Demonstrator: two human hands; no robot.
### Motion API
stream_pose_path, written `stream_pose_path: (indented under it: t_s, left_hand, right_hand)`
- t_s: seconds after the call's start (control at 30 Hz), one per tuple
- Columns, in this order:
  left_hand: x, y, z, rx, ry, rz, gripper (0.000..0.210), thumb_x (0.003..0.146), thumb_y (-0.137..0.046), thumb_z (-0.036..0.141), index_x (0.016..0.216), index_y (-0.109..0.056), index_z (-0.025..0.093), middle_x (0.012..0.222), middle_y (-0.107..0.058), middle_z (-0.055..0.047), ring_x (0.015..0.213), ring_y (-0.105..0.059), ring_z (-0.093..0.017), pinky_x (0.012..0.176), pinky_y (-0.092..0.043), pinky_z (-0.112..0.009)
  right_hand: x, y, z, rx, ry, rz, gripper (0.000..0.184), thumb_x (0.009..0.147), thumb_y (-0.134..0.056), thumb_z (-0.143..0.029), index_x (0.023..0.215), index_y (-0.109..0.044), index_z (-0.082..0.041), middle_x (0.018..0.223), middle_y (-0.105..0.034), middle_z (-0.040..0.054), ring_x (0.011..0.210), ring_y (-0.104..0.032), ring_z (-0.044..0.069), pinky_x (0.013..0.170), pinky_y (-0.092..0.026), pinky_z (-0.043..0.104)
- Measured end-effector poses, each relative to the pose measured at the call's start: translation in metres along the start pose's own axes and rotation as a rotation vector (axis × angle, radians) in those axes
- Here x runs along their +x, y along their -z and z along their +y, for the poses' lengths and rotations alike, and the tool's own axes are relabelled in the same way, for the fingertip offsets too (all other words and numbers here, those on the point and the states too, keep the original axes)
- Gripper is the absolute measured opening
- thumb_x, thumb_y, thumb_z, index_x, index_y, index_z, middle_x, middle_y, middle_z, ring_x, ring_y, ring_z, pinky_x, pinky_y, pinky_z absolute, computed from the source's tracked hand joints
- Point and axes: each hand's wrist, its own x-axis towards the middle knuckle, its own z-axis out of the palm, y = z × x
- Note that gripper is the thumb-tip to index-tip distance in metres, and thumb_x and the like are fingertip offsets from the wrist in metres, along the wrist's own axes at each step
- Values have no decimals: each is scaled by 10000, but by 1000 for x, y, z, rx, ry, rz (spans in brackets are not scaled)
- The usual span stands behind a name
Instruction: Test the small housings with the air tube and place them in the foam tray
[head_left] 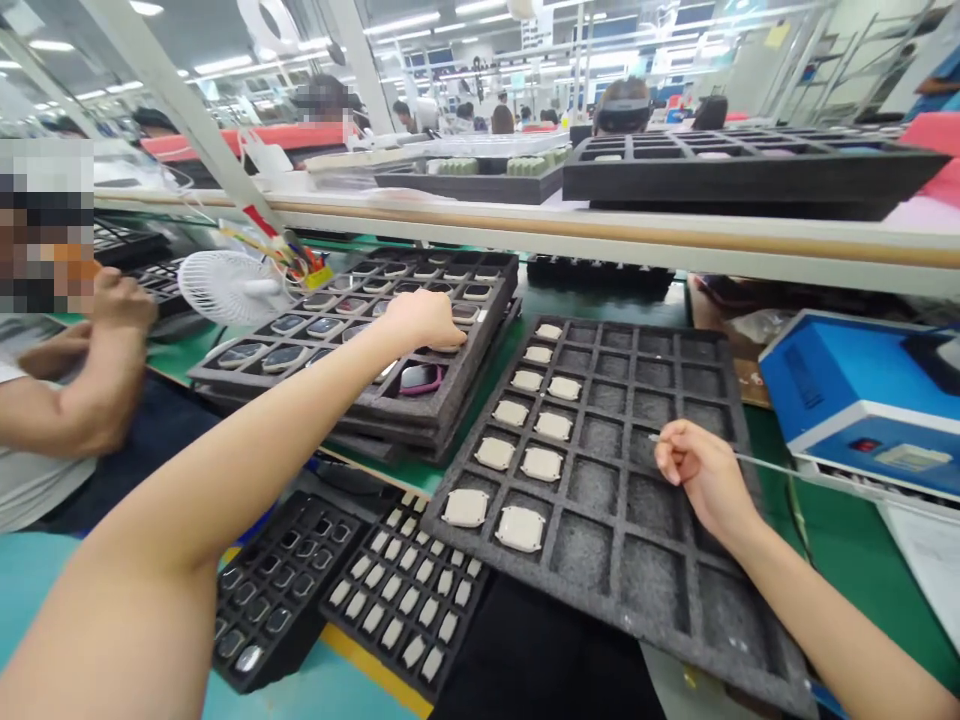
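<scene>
My left hand (pixel 424 320) reaches over the stacked dark foam tray (pixel 352 398), fingers curled down into a compartment near its right edge. Whatever they pinch is mostly hidden under the hand. Rounded-square watch-like pieces with dark glassy faces (pixel 283 357) fill this tray, and one has a magenta rim (pixel 421 379). My right hand (pixel 697 470) is closed, pinching a thin white tube (pixel 772 464), whose short tip pokes out left of the fingers. Below it lies a second grey foam tray (pixel 592 540), its two left columns partly filled with pale beige rounded-square pieces (pixel 521 528).
A blue machine (pixel 862 400) stands at the right. Lower down are trays of pale pieces (pixel 409 600) and dark pieces (pixel 277 580). A white fan (pixel 232 287) stands left, near a seated co-worker (pixel 67 400). Above the bench runs a shelf (pixel 480 225) bearing more trays.
</scene>
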Motion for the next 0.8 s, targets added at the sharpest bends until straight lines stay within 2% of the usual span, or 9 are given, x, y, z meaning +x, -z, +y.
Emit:
stream_pose_path:
  t_s: [0.13,0.27,0.33,0.4,0.47,0.5,0.63,0.7,0.8]
  left_hand:
    - [15,10,9,-3,68,-193,277,561,-643,433,607,-666,160,569,-670,-117,611,-662,-301,632,-506,-359]
    - [23,16,12,8,101,-253,250,528,-688,395,562,-647,151,513,-643,-105,565,-651,-296,622,-512,-376]
    - [14,21,13,40,108,-156,257,516,-707,386,595,-648,149,546,-651,-112,658,-663,-334,677,-511,-412]
    - [-8,26,18,-21,89,83,288,508,-727,380,683,-656,164,617,-672,-101,766,-661,-352,735,-502,-437]
    - [-38,26,32,-309,-17,265,356,526,-742,378,815,-654,188,691,-693,-69,795,-662,-313,759,-505,-425]
    - [-53,23,44,-559,-100,222,382,551,-743,374,874,-646,196,713,-701,-53,762,-667,-276,741,-515,-401]
    - [-87,-17,108,-1483,-441,-393,438,618,-745,314,1012,-608,181,852,-717,-62,788,-677,-213,747,-521,-347]
    - [-85,-47,140,-1799,-428,-612,422,625,-745,291,1006,-609,172,889,-712,-64,855,-672,-209,808,-512,-354]
    - [-74,-87,169,-2049,-348,-818,379,660,-727,249,1013,-612,174,918,-708,-58,893,-671,-214,864,-502,-392]
  right_hand:
    - [0,-1,0,-1,-4,-18,62,649,-566,-225,629,-560,-166,466,-569,11,361,-384,78,381,-284,205]
    - [1,0,2,4,3,-23,61,658,-560,-225,634,-555,-168,462,-572,7,355,-387,80,383,-267,210]
    - [2,1,3,11,7,-25,62,658,-553,-224,634,-556,-167,460,-572,7,353,-387,81,381,-261,212]
    - [2,0,3,17,6,-37,61,659,-545,-218,631,-557,-165,459,-572,6,353,-388,80,384,-260,210]
    - [1,0,3,24,10,-49,57,661,-541,-211,631,-557,-164,463,-572,4,356,-391,79,388,-260,209]
    - [1,1,3,31,20,-53,55,662,-540,-209,633,-557,-164,466,-574,3,358,-394,79,389,-261,210]
    - [-2,3,3,66,139,-50,51,675,-531,-205,651,-562,-173,467,-574,-2,360,-404,87,382,-264,216]
    - [-5,5,3,65,235,-45,57,689,-526,-200,663,-570,-177,457,-567,-8,356,-407,89,373,-261,215]
    - [-7,7,6,38,354,-35,64,701,-524,-198,672,-577,-177,446,-550,-17,356,-423,94,360,-261,213]
